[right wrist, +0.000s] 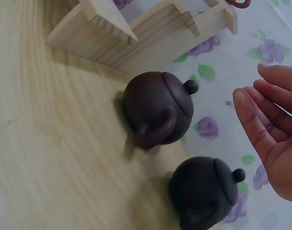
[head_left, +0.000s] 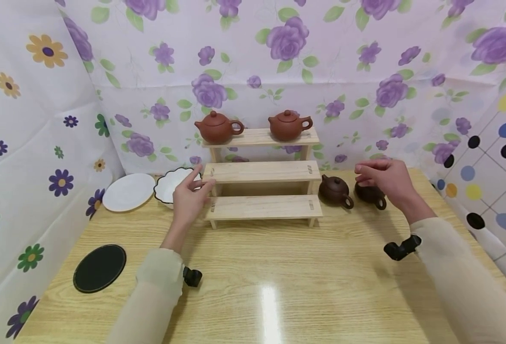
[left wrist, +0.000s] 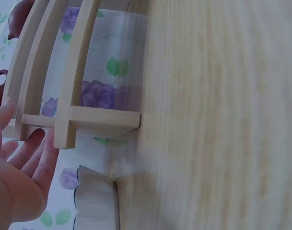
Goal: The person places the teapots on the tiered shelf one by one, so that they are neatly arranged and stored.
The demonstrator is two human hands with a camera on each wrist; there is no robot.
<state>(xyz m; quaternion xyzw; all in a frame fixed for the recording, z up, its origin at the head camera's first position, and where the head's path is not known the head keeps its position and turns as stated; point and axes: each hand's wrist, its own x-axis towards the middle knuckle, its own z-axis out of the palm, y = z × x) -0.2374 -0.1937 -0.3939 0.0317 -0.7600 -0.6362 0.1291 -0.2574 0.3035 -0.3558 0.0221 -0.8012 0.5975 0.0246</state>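
Note:
A three-tier wooden step shelf [head_left: 263, 207] stands against the back. My left hand [head_left: 189, 198] is at its left end, fingers extended, the fingertips right at the edges of the boards. Two reddish-brown teapots [head_left: 218, 129] sit on the top tier, one at each end. To the right of the shelf, a dark brown teapot [head_left: 334, 190] rests on the table. Beside it is a second dark teapot [right wrist: 201, 189], partly covered by my right hand [head_left: 386, 181] in the head view. That hand hovers above the teapots with loosely bent fingers and nothing between them.
Left of the shelf are a white scalloped bowl [head_left: 170, 185] with a dark rim and a white plate [head_left: 128, 192]. A round black mat [head_left: 100, 268] lies at the front left. Floral cloth [head_left: 244, 52] hangs behind the table and at its sides.

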